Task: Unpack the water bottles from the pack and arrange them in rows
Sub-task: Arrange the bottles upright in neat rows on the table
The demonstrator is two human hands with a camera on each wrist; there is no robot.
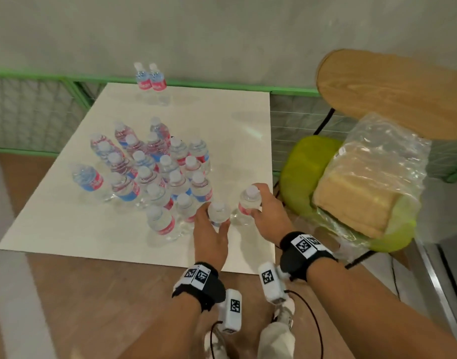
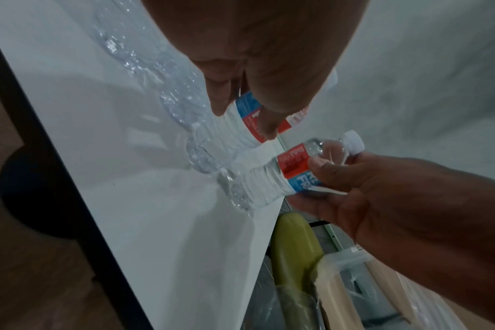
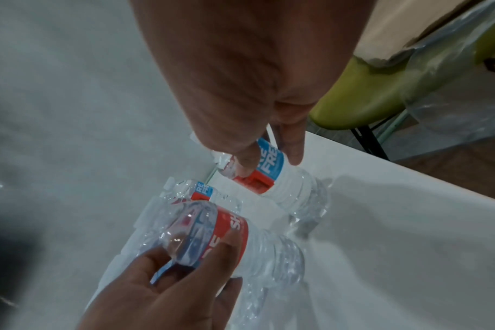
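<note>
white tabletop (image 1: 222, 120), both hands setting bottles down at its near right corner.
left hand (image 1: 212, 229) fingers curl round one bottle (image 1: 218, 211), right hand (image 1: 267, 213) pinches another bottle (image 1: 249, 200) just beside; lower both upright and level, aligned beside the cluster (image 1: 155, 167) beyond the fingertips.

Head view evenly and softly lit, with faint glare on the white tabletop (image 1: 222, 120) and motion blur throughout; both wrist views dim and grainy; soft shadows on the white surface; strong wide-angle bending at edges.
</note>
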